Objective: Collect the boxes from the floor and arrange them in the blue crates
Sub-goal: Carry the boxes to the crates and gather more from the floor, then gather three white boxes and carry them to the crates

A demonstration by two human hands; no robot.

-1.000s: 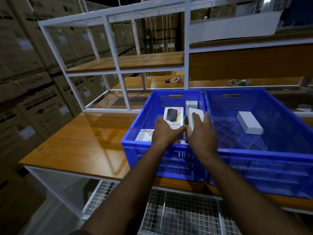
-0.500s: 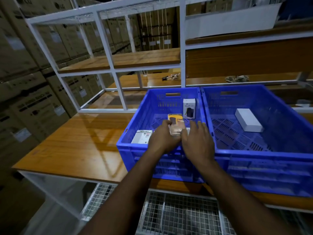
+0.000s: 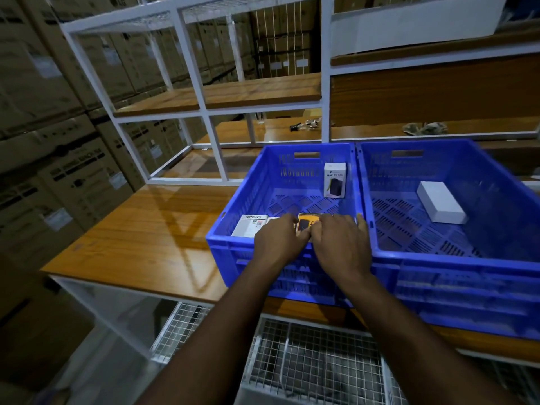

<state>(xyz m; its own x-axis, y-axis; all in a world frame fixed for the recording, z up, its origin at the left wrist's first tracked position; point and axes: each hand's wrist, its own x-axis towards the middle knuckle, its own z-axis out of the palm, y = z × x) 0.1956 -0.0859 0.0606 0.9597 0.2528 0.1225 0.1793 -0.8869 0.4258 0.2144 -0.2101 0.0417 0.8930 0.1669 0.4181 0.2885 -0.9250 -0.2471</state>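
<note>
Both forearms reach over the near wall of the left blue crate (image 3: 222,252). The left hand (image 3: 279,239) and right hand (image 3: 340,244), palms down, together hold a yellow-fronted box (image 3: 306,225) low near that wall.

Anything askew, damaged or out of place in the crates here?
Nothing stands out. In the left crate one box stands upright at the back, others lie flat under both hands; a white box lies flat in the right crate.

Two blue crates (image 3: 292,258) with slotted lattice floors on an orange-brown wood-grain bench (image 3: 140,235); white box (image 3: 441,206); a yellow-edged, seemingly dark-printed box (image 3: 306,225).
</note>
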